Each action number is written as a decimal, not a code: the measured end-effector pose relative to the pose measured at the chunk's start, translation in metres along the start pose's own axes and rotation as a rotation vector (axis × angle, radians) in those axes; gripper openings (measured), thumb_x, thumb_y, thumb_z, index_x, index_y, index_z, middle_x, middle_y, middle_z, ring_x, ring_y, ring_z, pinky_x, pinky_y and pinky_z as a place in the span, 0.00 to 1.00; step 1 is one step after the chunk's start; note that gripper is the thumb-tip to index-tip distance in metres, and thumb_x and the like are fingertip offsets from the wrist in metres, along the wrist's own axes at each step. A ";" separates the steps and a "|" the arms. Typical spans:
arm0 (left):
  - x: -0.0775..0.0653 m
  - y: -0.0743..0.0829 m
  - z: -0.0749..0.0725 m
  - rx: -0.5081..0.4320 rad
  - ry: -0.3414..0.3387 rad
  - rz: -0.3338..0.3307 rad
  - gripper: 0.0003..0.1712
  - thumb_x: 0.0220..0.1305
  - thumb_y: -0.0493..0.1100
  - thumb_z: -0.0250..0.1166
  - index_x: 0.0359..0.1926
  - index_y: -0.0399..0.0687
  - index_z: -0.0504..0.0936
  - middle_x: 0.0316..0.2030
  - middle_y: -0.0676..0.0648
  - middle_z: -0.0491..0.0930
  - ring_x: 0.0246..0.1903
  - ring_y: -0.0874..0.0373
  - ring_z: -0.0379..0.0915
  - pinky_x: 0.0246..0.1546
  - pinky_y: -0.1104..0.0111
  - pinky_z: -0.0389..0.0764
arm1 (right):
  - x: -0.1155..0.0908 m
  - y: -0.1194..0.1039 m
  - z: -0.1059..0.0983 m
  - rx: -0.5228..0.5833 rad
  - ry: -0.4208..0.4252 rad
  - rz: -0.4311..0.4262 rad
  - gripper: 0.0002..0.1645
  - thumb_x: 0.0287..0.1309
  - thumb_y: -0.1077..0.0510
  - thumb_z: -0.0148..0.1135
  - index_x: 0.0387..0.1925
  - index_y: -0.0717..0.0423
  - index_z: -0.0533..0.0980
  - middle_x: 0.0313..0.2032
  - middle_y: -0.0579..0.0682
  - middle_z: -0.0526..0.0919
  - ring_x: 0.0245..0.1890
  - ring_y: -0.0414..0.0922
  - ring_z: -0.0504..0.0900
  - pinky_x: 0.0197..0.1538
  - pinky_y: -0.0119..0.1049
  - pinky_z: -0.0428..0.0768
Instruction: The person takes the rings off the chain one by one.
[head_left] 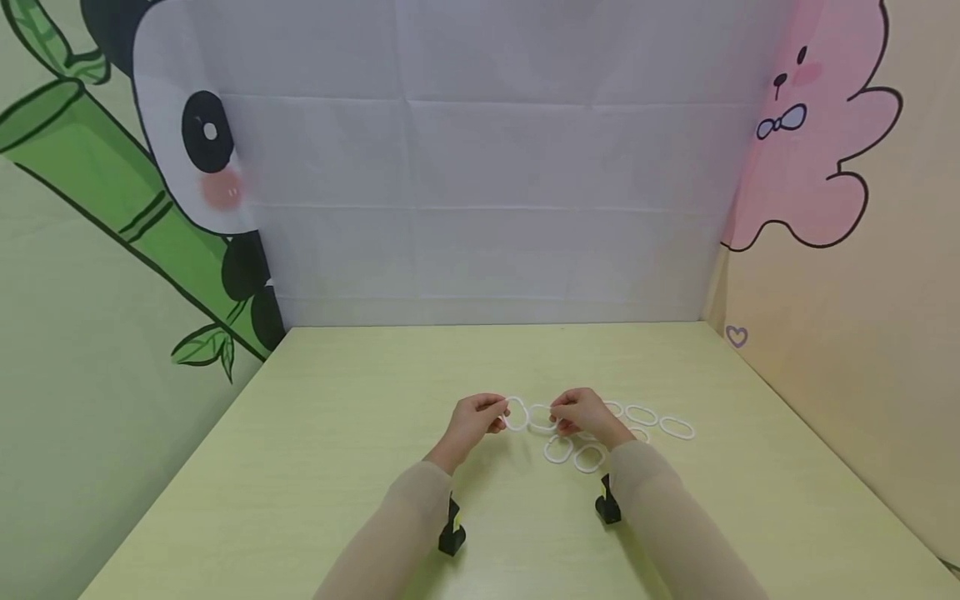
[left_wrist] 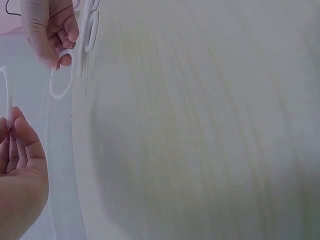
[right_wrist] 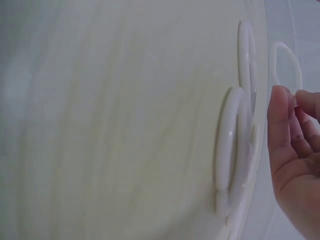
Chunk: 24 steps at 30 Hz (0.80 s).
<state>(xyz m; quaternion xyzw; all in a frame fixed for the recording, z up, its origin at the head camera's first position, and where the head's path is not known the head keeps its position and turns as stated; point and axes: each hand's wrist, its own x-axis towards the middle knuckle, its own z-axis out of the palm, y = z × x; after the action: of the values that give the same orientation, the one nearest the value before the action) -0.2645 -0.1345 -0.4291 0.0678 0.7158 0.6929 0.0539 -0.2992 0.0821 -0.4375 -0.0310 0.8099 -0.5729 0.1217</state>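
Observation:
Over the table, my left hand (head_left: 476,421) pinches a white ring (head_left: 516,398) between thumb and fingertips, and the ring stands nearly upright. My right hand (head_left: 588,414) pinches a second white ring (head_left: 542,429) at its right end. The two held rings come side by side, edge to edge in the head view. In the left wrist view the right hand's ring (left_wrist: 52,82) hangs down from its fingertips, while only part of the left hand's ring (left_wrist: 7,90) shows. More white rings (head_left: 588,472) lie on the table under and beside my right hand, partly hidden by it.
Several white rings lie to the right on the pale wooden table (head_left: 337,467), one ring (head_left: 677,437) farthest right. Small black devices (head_left: 452,533) sit at both wrists. A white backdrop (head_left: 487,250) stands behind the table, with cartoon-printed panels at both sides.

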 end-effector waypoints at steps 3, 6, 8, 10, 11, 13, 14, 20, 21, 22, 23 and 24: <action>0.000 0.000 0.000 0.000 0.007 -0.004 0.18 0.65 0.38 0.58 0.47 0.24 0.74 0.34 0.38 0.79 0.23 0.64 0.73 0.29 0.74 0.77 | 0.001 0.000 0.002 0.004 0.004 0.004 0.07 0.59 0.67 0.57 0.36 0.71 0.74 0.30 0.60 0.80 0.21 0.43 0.76 0.30 0.36 0.81; 0.001 -0.001 0.000 -0.001 0.003 0.002 0.17 0.65 0.37 0.58 0.47 0.23 0.74 0.32 0.41 0.80 0.22 0.64 0.73 0.28 0.74 0.77 | 0.002 0.001 0.001 0.005 -0.021 -0.024 0.05 0.58 0.67 0.58 0.32 0.69 0.75 0.27 0.58 0.80 0.20 0.43 0.77 0.29 0.35 0.81; 0.002 -0.003 0.000 -0.004 0.001 0.003 0.17 0.65 0.37 0.58 0.47 0.23 0.74 0.31 0.41 0.80 0.22 0.64 0.74 0.28 0.74 0.77 | 0.003 0.002 0.002 -0.011 -0.016 -0.021 0.05 0.57 0.67 0.58 0.30 0.68 0.76 0.26 0.58 0.80 0.19 0.42 0.77 0.28 0.34 0.80; 0.002 -0.003 0.000 -0.003 -0.001 0.006 0.17 0.65 0.37 0.58 0.47 0.23 0.74 0.32 0.38 0.79 0.22 0.64 0.74 0.28 0.74 0.77 | 0.005 0.003 0.004 -0.027 0.009 -0.008 0.04 0.56 0.68 0.58 0.29 0.69 0.76 0.24 0.57 0.80 0.18 0.41 0.76 0.25 0.32 0.79; -0.001 0.001 0.000 -0.005 -0.004 0.007 0.17 0.65 0.36 0.58 0.46 0.23 0.74 0.32 0.38 0.79 0.23 0.64 0.74 0.28 0.73 0.77 | 0.004 0.003 0.006 -0.031 0.021 0.000 0.04 0.56 0.69 0.58 0.29 0.69 0.77 0.23 0.56 0.80 0.17 0.41 0.76 0.24 0.31 0.79; -0.007 0.009 0.000 -0.008 -0.010 0.005 0.15 0.65 0.35 0.57 0.45 0.23 0.74 0.31 0.39 0.79 0.23 0.63 0.74 0.29 0.72 0.78 | 0.005 0.004 0.008 -0.053 0.063 0.039 0.04 0.55 0.69 0.59 0.31 0.70 0.77 0.23 0.56 0.80 0.17 0.40 0.76 0.24 0.31 0.79; -0.010 0.013 0.000 -0.007 -0.015 0.006 0.14 0.65 0.35 0.57 0.45 0.23 0.74 0.31 0.39 0.79 0.23 0.63 0.74 0.30 0.72 0.78 | 0.006 0.004 0.009 -0.057 0.076 0.043 0.04 0.55 0.69 0.59 0.31 0.70 0.77 0.22 0.55 0.79 0.17 0.40 0.75 0.24 0.31 0.79; -0.012 0.017 -0.001 -0.004 -0.026 0.003 0.13 0.64 0.33 0.56 0.44 0.23 0.75 0.35 0.32 0.78 0.23 0.62 0.74 0.30 0.70 0.78 | 0.004 0.002 0.009 -0.145 0.098 0.039 0.03 0.52 0.69 0.62 0.28 0.68 0.78 0.17 0.53 0.76 0.14 0.40 0.73 0.20 0.29 0.76; -0.010 0.014 -0.001 -0.005 -0.026 0.003 0.13 0.64 0.33 0.57 0.44 0.23 0.75 0.36 0.30 0.78 0.23 0.62 0.74 0.29 0.71 0.78 | 0.004 0.002 0.009 -0.162 0.097 0.038 0.03 0.52 0.68 0.62 0.27 0.68 0.78 0.16 0.53 0.76 0.13 0.40 0.73 0.20 0.28 0.75; -0.007 0.011 -0.002 -0.007 -0.025 0.001 0.13 0.64 0.33 0.57 0.44 0.23 0.75 0.36 0.30 0.78 0.22 0.62 0.74 0.29 0.71 0.78 | 0.004 0.001 0.009 -0.175 0.095 0.037 0.03 0.52 0.68 0.62 0.27 0.67 0.78 0.15 0.53 0.76 0.13 0.40 0.72 0.19 0.28 0.75; -0.005 0.008 -0.002 -0.007 -0.024 -0.001 0.14 0.64 0.34 0.57 0.44 0.23 0.75 0.36 0.31 0.78 0.22 0.63 0.74 0.28 0.72 0.77 | 0.004 0.001 0.010 -0.185 0.094 0.040 0.03 0.52 0.68 0.62 0.26 0.67 0.78 0.15 0.53 0.76 0.12 0.39 0.72 0.18 0.28 0.74; -0.002 0.004 -0.003 -0.008 -0.024 -0.006 0.15 0.64 0.34 0.58 0.45 0.23 0.74 0.36 0.31 0.78 0.22 0.63 0.74 0.28 0.72 0.77 | 0.005 0.001 0.010 -0.196 0.093 0.039 0.03 0.52 0.68 0.63 0.26 0.67 0.78 0.14 0.53 0.75 0.12 0.39 0.71 0.18 0.27 0.73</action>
<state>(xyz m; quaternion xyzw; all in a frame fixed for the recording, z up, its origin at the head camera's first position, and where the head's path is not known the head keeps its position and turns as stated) -0.2624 -0.1373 -0.4249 0.0736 0.7124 0.6949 0.0648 -0.3010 0.0722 -0.4426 -0.0004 0.8673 -0.4893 0.0915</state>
